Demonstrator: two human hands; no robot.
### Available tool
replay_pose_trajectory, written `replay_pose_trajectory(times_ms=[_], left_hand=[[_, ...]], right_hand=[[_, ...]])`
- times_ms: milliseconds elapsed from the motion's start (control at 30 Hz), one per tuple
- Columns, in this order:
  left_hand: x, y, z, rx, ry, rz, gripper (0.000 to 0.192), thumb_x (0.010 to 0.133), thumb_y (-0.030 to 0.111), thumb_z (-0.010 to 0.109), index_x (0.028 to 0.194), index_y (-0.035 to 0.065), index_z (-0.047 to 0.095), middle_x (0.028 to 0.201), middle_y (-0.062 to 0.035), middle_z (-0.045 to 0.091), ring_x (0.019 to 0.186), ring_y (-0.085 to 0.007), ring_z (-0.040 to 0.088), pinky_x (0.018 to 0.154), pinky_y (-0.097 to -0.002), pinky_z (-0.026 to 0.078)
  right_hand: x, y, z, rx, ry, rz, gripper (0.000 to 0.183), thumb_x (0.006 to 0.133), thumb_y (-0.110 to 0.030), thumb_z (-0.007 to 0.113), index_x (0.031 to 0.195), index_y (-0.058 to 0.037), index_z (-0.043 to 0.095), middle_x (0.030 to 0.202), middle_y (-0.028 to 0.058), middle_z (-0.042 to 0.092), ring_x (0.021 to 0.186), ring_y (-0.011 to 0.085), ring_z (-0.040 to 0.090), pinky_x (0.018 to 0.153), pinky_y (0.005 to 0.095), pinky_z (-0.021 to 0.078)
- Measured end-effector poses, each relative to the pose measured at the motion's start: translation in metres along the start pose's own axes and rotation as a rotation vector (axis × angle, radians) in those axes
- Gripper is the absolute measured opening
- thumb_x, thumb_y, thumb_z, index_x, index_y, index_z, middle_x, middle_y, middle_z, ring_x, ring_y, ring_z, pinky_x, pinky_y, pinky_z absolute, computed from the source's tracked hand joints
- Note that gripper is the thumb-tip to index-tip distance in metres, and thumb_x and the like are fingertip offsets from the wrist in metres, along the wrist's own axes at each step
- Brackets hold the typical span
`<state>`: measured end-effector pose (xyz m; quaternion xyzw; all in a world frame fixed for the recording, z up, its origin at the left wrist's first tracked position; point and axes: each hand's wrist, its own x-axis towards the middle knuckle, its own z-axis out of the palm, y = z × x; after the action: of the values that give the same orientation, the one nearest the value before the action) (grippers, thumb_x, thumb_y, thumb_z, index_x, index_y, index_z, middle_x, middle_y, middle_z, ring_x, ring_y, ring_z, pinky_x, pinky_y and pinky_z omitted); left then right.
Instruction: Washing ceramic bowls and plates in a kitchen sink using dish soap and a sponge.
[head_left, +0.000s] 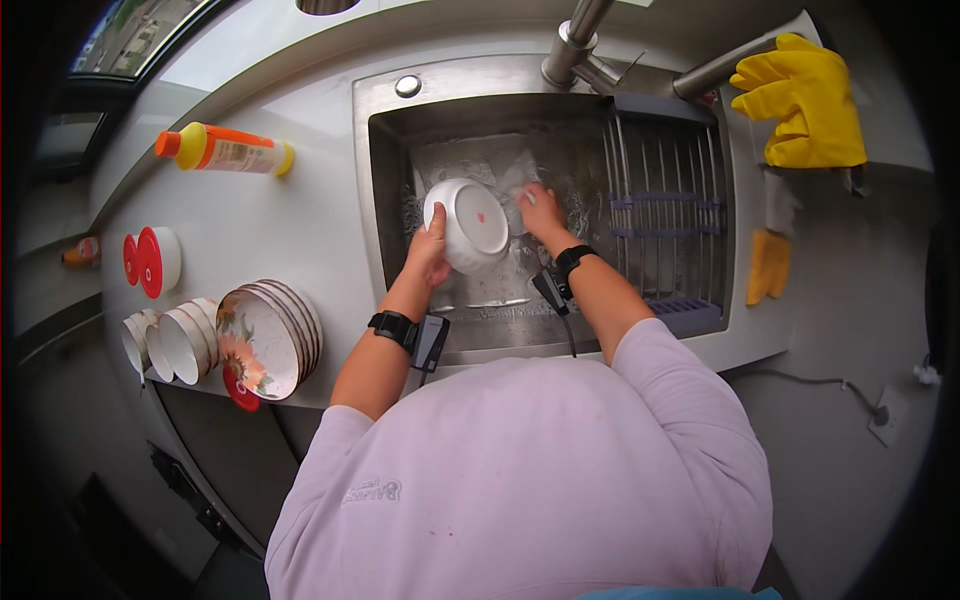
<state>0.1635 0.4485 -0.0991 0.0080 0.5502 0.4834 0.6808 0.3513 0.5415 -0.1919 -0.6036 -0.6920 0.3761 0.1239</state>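
Note:
Over the stainless steel sink (394, 142), my left hand (429, 251) grips a white bowl (480, 217) by its side, thumb on the outer wall. The bowl is tipped so that its underside and foot ring face up, with a small reddish mark on the base. To its right, my right hand (541, 210) is curled around a whitish, cloth-like piece (519, 174), blurred and partly hidden by the fingers. It is apart from the bowl. Water and suds wet the sink floor below both hands.
A drying rack (664, 199) spans the sink's right side, near the faucet (574, 52). Yellow rubber gloves (814, 105) hang at right. On the left counter stand a detergent bottle (232, 150), red-lidded containers (161, 259), stacked floral bowls (262, 337) and smaller bowls (184, 341).

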Motion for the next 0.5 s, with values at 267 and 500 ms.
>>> replay_pose_trajectory(times_ms=[267, 500], left_hand=[[-0.005, 0.008, 0.008, 0.004, 0.031, 0.046, 0.063, 0.089, 0.055, 0.044, 0.123, 0.0015, 0.044, 0.115, -0.0127, 0.056, 0.102, -0.0260, 0.057, 0.086, -0.0417, 0.047], [0.008, -0.002, -0.005, 0.283, 0.019, 0.125, 0.060, 0.092, 0.054, 0.039, 0.120, 0.0016, 0.048, 0.108, -0.0117, 0.058, 0.093, -0.0223, 0.059, 0.078, -0.0375, 0.049]], right_hand=[[-0.056, -0.094, -0.009, 1.287, -0.149, 0.264, 0.021, 0.092, -0.023, 0.052, 0.101, -0.0044, 0.055, 0.096, 0.0027, 0.057, 0.089, 0.0136, 0.053, 0.080, 0.0286, 0.0427], [-0.039, -0.103, 0.009, 0.600, 0.083, -0.405, 0.023, 0.092, -0.027, 0.051, 0.097, -0.0049, 0.055, 0.097, 0.0139, 0.055, 0.088, 0.0261, 0.055, 0.078, 0.0337, 0.0438]])
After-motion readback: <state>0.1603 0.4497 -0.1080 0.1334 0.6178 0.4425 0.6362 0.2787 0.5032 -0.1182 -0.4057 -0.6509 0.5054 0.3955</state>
